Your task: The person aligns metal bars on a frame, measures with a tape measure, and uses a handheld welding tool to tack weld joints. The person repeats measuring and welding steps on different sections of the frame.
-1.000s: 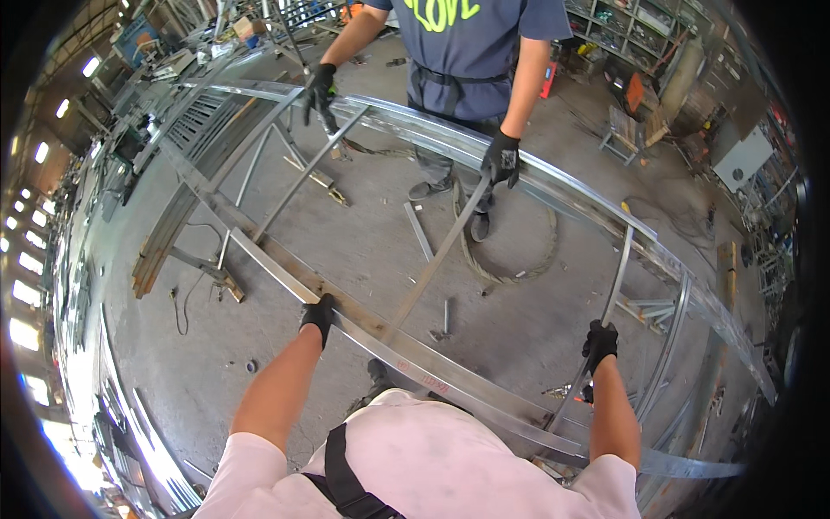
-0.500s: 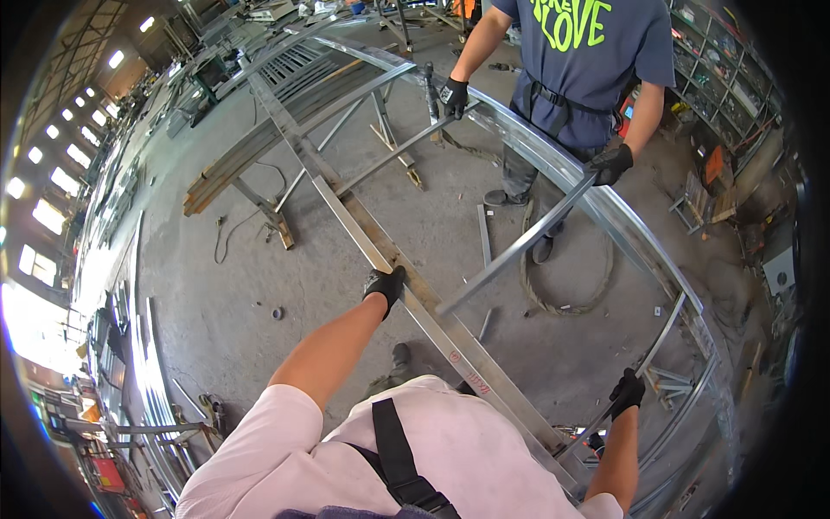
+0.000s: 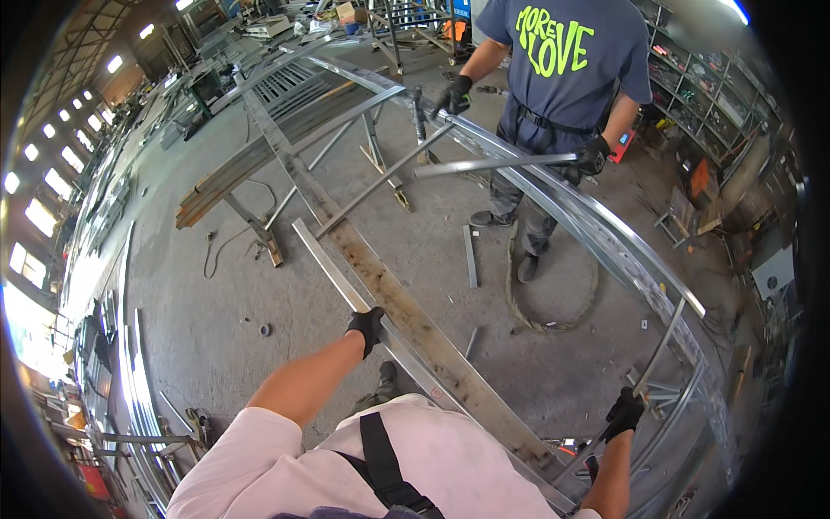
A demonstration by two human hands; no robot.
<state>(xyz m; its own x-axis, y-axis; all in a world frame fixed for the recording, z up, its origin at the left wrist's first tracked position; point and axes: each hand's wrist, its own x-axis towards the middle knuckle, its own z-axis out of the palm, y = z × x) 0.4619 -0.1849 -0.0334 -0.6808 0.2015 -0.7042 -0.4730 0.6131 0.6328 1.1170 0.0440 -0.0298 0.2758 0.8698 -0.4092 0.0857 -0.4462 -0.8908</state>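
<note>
My left hand, in a black glove, is wrapped round a long silver metal tube. This tube runs along the near side of a wide, stained steel channel, a gap showing between them at the far end. Out to the right, my gloved right hand grips a thin metal crossbar near the curved beam. Facing me, a co-worker holds a loose square tube in one gloved hand. Their other gloved hand is over the beam's far part.
Stacked rusty tubes rest on a stand at the left. A hose loop and a short metal strip lie on the floor. Shelving stands behind the co-worker; long silver bars lie at far left.
The tube in my left hand has come leftward off the channel. The co-worker's tube has swung up, its near end leaving the channel. Their other hand has loosened on the frame.
</note>
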